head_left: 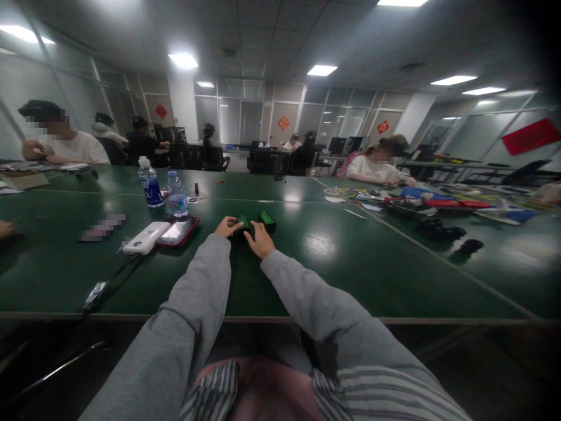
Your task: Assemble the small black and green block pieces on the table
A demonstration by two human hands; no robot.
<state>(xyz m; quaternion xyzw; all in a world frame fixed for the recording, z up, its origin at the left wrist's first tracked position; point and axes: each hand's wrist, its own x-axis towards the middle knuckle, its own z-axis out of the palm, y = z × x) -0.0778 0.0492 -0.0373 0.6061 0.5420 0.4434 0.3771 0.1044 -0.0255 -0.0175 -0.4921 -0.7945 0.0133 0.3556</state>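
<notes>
Two small black boxes with bright green tops lie side by side on the green table (289,280), too small to make out in detail. My left hand (225,227) is closed on the side of the left black box (242,221), its thumb along the near edge. Between that box and the right black box (266,218) reaches my right hand (262,240), thumb and fingers apart. Its thumb is near or touching the left box's near corner; I cannot tell which. The right box stands just beyond its fingers.
Left of my hands lie a phone with a red edge (179,230) and a white power bank (146,238) with a cable. Behind them stand two water bottles (151,184). Tangled cables and tools (442,202) cover the right side, near a seated person (372,166). Another person (74,146) sits left.
</notes>
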